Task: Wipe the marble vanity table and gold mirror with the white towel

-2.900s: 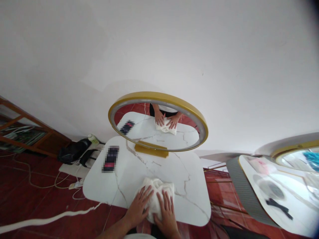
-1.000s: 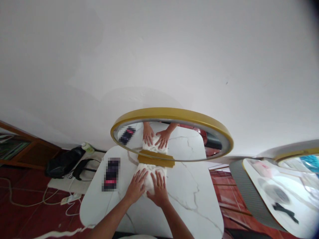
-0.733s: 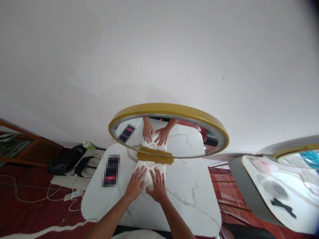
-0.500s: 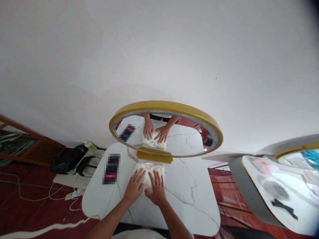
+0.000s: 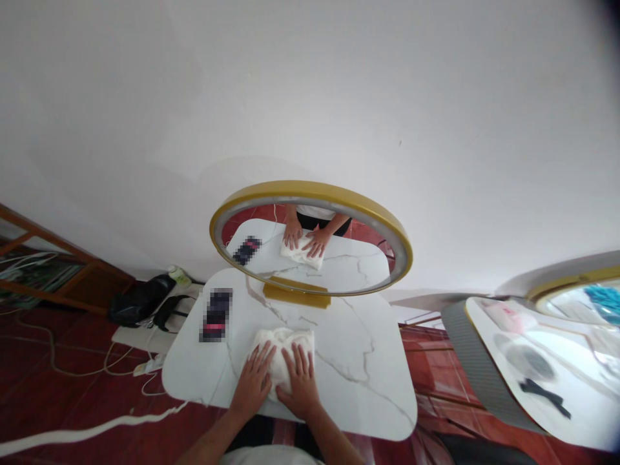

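A folded white cloth [image 5: 281, 342] lies on the marble-patterned white tabletop [image 5: 349, 394], near its front edge. My left hand [image 5: 255, 378] rests flat on the left part of the cloth, fingers stretched forward. On the right part lies my right hand [image 5: 299, 381], palm down with its fingers spread. Both palms hide the middle and near side of the cloth. Behind it stands a gold-framed oval mirror [image 5: 310, 248] on a gold base [image 5: 296, 294], and the mirror reflects both hands and the cloth.
A dark, pixel-blurred object [image 5: 216, 315] lies on the table's left side. At right stands a second table [image 5: 504, 361] with a black strip [image 5: 545, 395] on it. A black bag [image 5: 140, 298], a bottle [image 5: 179, 276] and white cables [image 5: 97, 431] are at left.
Both hands have drawn the white cloth toward me, away from the mirror base. The view has shifted slightly.
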`<state>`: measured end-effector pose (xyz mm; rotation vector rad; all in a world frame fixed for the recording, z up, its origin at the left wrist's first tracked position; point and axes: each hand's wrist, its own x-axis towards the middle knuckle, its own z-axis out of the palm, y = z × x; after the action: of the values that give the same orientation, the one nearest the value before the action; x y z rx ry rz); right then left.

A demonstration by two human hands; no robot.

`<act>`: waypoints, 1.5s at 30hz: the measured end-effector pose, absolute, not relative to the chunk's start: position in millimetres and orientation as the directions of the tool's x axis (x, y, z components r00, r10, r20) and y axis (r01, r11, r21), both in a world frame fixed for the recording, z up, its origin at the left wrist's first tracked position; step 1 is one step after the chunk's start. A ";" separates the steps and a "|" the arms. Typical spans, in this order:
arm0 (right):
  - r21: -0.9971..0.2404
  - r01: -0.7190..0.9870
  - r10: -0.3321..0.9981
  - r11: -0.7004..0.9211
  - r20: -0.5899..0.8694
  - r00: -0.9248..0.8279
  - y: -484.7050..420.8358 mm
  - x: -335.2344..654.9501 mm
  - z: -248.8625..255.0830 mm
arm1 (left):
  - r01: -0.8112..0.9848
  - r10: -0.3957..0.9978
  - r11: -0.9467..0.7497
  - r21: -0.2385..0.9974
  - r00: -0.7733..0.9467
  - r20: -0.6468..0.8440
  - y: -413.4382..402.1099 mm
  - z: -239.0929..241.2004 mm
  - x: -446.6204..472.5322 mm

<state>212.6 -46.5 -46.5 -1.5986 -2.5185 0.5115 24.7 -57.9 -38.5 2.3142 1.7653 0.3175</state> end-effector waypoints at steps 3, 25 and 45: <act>-0.361 0.851 0.891 0.382 -0.099 -0.443 -59.8 217.6 -46.4 | 0.918 0.962 -0.271 0.290 0.272 0.038 -70.5 -35.8 27.5; -0.400 0.786 0.821 0.472 -0.124 -0.557 -65.0 252.5 -10.7 | 0.919 0.949 -0.305 0.248 0.316 -0.004 -85.7 -42.1 40.9; -0.274 0.920 0.950 0.280 -0.061 -0.307 27.2 240.9 -46.9 | 0.889 0.932 -0.329 0.318 0.359 -0.038 38.4 -46.6 60.7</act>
<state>240.9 27.2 -46.9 -1.7766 -2.4188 0.3936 60.7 38.4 -46.6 2.3408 1.6176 0.2180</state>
